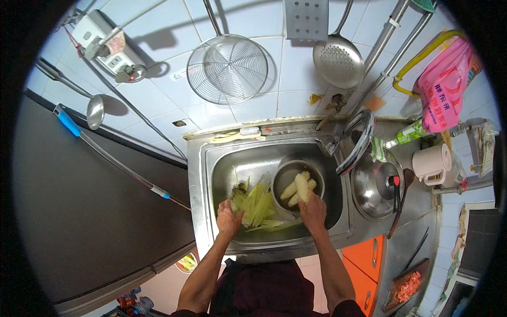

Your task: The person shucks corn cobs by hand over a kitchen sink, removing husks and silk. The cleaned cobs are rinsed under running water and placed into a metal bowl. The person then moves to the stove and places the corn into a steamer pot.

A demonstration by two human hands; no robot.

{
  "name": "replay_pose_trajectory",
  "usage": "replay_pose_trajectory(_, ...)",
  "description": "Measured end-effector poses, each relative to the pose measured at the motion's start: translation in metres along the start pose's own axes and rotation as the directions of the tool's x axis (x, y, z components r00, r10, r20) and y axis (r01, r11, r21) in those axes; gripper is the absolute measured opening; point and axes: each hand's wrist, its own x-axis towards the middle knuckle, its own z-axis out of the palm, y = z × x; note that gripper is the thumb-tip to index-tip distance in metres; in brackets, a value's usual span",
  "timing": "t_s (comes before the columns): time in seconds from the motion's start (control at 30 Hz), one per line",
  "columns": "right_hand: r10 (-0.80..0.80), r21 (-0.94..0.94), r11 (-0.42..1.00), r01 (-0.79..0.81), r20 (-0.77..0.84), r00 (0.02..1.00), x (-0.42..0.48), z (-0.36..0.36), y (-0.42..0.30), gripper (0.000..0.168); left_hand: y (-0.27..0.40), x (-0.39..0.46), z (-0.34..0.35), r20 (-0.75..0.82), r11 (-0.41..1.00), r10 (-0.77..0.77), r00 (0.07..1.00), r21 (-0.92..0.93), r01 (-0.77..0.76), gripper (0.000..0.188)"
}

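My right hand (314, 212) grips the near end of a husked ear of corn (302, 186). That ear lies over other pale ears in a round metal pot (276, 178) on the right side of the stainless steel sink (227, 163). Left of the pot, a heap of green corn husks (259, 206) with some dark silk rests on the sink floor. My left hand (229, 218) touches the heap's left edge, thumb and fingers spread around it; whether it grips any husk is unclear.
A faucet (358, 146) arches at the sink's back right. Beside it lie a glass-topped lid (372, 194) and a wooden spoon (404, 202). Chopped meat sits on a cutting board (390, 303) at lower right. A wire skimmer (227, 69) and other utensils hang on the tiled wall.
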Motion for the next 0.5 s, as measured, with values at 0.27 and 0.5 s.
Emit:
replay_pose_trajectory(0.27,-0.138,-0.044,0.99,0.131,-0.296,0.945,-0.07,0.014,0.046,0.032,0.067,0.021,0.065,0.169,0.89,-0.457,0.873,0.097,0.447,0.154)
replay_pose_trajectory(0.5,-0.181,-0.068,0.983,0.168,-0.266,0.947,-0.091,0.018,0.06,0.026,0.093,0.032,0.14,0.067,0.865,-0.412,0.909,0.342,0.367,0.145)
